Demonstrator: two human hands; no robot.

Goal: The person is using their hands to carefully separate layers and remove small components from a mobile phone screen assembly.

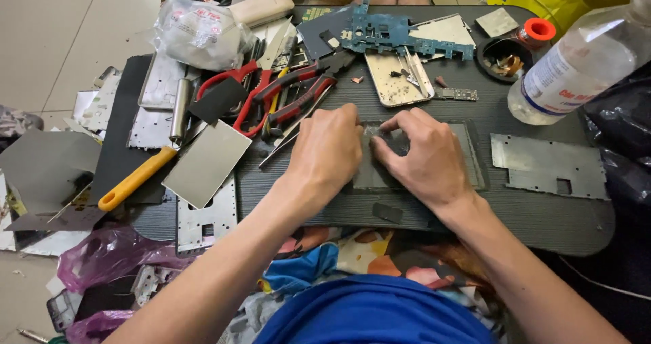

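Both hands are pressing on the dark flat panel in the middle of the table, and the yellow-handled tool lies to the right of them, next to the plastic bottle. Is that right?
Not quite. The left hand and right hand do press on the dark flat panel, but the yellow-handled tool lies to their left, beside a silver metal sheet. The plastic bottle stands at the far right. The head view shows this.

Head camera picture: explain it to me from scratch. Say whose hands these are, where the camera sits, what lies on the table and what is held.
There is no machine here. A person wears the camera on their head, so you look down along their own bare arms. The left hand and the right hand both press on a flat dark panel lying on a dark table; whether fingers grip its edge is unclear. Around it lie red-handled pliers, a yellow-handled tool, a blue circuit board, metal plates and a clear plastic bottle.
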